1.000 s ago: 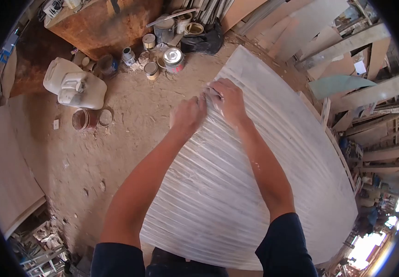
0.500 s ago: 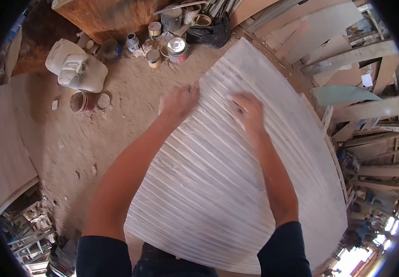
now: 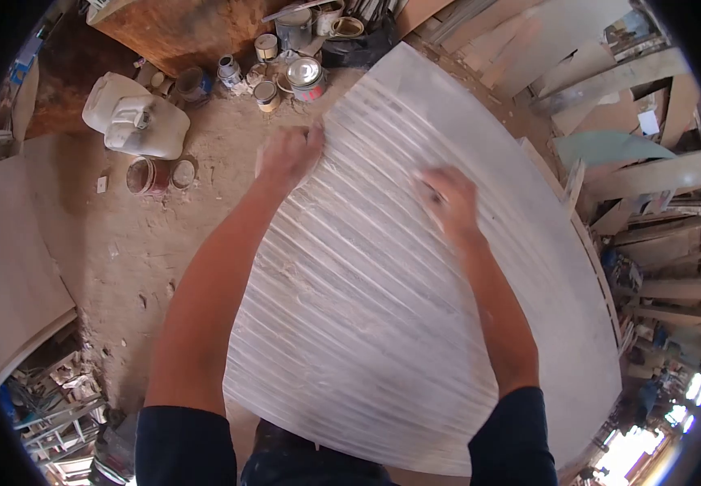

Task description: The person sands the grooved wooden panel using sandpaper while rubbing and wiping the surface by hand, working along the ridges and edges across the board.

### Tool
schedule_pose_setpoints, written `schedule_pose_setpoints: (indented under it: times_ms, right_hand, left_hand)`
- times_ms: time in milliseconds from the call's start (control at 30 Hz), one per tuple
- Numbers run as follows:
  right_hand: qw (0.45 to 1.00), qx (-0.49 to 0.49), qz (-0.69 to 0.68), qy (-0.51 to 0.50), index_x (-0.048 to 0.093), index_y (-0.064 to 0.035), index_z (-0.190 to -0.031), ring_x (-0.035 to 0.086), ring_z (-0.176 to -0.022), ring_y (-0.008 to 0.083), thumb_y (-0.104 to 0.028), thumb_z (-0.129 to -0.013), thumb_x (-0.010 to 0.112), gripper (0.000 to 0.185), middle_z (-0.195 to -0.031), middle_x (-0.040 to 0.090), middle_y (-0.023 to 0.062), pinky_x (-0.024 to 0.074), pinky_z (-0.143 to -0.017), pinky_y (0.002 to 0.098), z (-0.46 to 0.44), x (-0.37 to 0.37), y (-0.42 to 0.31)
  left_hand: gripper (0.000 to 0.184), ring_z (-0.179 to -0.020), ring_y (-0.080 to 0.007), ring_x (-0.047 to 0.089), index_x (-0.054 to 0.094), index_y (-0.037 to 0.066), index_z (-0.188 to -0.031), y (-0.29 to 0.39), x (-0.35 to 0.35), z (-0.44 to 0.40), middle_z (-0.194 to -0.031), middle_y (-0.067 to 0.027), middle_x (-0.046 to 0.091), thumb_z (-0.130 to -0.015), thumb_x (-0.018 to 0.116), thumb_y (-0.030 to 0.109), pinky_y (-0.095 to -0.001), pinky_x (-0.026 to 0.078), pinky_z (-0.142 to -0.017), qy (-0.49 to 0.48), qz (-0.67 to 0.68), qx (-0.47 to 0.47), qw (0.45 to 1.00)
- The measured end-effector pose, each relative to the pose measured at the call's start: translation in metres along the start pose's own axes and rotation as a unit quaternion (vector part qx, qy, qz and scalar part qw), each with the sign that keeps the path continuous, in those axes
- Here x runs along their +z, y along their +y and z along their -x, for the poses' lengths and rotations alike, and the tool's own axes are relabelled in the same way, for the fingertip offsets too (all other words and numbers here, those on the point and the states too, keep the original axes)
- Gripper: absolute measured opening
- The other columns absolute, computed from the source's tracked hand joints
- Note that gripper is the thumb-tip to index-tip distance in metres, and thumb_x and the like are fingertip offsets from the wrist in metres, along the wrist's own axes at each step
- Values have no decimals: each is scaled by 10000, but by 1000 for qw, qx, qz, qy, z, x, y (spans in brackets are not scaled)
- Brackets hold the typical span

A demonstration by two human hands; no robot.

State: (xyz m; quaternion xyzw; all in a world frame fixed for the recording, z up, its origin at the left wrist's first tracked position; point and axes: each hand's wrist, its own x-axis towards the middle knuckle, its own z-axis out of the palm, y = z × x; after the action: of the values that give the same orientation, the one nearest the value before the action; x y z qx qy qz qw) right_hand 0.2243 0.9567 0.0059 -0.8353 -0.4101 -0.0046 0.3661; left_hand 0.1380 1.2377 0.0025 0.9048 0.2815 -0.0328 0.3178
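Note:
A large whitish panel (image 3: 350, 324) with many parallel grooves lies in front of my body, one smooth pale margin along its right side. At its upper left edge, my left hand (image 3: 292, 154) is closed, its fingers curled on the rim. My right hand (image 3: 452, 198) is over the grooved face, toward the smooth margin, and is blurred by motion. Its fingers are bent together around something small and dark that I cannot make out. Pale dust or filler marks streak the grooves.
Paint cans (image 3: 306, 78) and a black bag (image 3: 359, 50) stand beyond the panel. White jugs (image 3: 146, 125) and a reddish tub (image 3: 146, 176) sit on the dusty floor (image 3: 123, 251) to the left. Boards (image 3: 626, 89) lean at right; a flat board (image 3: 10, 259) is at far left.
My right hand has moved right and nearer across the grooves. My left hand stays at the panel's edge; both it and the panel appear shifted up and left in view.

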Motion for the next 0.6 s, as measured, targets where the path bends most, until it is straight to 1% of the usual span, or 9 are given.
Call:
schedule_pose_setpoints:
  times_ms: [33, 133, 200, 267, 300, 367, 433, 500, 600]
  right_hand:
    - [1000, 26, -6, -7, 732, -100, -986, 646, -860, 301, -115, -811, 694, 180, -920, 697, 97, 521, -776, 404, 12, -10, 4]
    - [1000, 16, -2, 2, 726, -85, -932, 645, -838, 309, -108, -798, 696, 139, -882, 691, 106, 520, -751, 404, -5, 5, 1]
    - [996, -82, 12, 36, 735, -74, -948, 659, -785, 273, -123, -793, 754, 163, -880, 700, 109, 525, -729, 374, -58, 46, -14]
    - [996, -84, -4, 25, 726, -59, -954, 660, -832, 305, -151, -789, 744, 190, -898, 701, 122, 517, -780, 390, -106, 88, -32]
    - [996, -81, -10, 27, 726, -59, -954, 660, -832, 305, -151, -789, 744, 190, -898, 701, 122, 517, -780, 390, -111, 88, -38]
    - [995, -100, -28, 6, 692, -60, -879, 624, -841, 341, -152, -802, 682, 121, -887, 669, 124, 496, -785, 427, -116, 82, -44]
    - [995, -78, -35, 43, 705, -69, -884, 629, -840, 330, -157, -794, 703, 126, -884, 677, 116, 496, -773, 423, -76, 64, -15]
    - [998, -16, -54, 1, 717, -71, -895, 634, -841, 319, -155, -788, 720, 136, -879, 684, 109, 497, -771, 421, -39, 28, -2]
    - [999, -39, -23, -7, 725, -68, -897, 638, -845, 317, -139, -780, 731, 137, -862, 689, 103, 496, -766, 427, -52, 34, -4]
  left_hand:
    - [577, -1036, -431, 630, 747, 78, -981, 3, 0, 1, -1035, -248, 684, -986, 354, 500, -496, 474, -944, 9, -5, -17, 1000]
    - [580, -1033, -421, 631, 742, 78, -974, 8, -3, 9, -1022, -239, 688, -992, 344, 500, -489, 469, -955, 23, -29, -35, 999]
    - [579, -1025, -419, 634, 737, 77, -975, 5, -2, 8, -1017, -238, 688, -998, 337, 495, -486, 469, -957, 32, -57, -28, 997]
    - [563, -1021, -416, 636, 724, 75, -996, -13, 13, 3, -1015, -246, 684, -1009, 322, 469, -488, 484, -933, 92, -94, 53, 990]
    - [563, -1021, -416, 636, 724, 75, -996, -20, 19, 0, -1015, -246, 684, -1009, 322, 469, -488, 484, -933, 90, -101, 52, 989]
    - [529, -999, -418, 642, 711, 75, -988, -28, 25, -6, -1015, -237, 686, -1014, 330, 442, -493, 511, -879, 126, -132, 91, 979]
    - [524, -990, -420, 643, 708, 72, -972, -17, 16, 4, -1012, -231, 688, -1013, 335, 437, -501, 516, -859, 107, -156, 103, 976]
    - [519, -982, -423, 645, 705, 69, -956, -13, 11, -1, -1010, -224, 689, -1011, 340, 433, -509, 522, -839, 91, -183, 118, 972]
    - [455, -924, -423, 653, 676, 53, -941, -23, 18, -1, -962, -202, 696, -1010, 374, 386, -531, 524, -802, 92, -133, 106, 981]
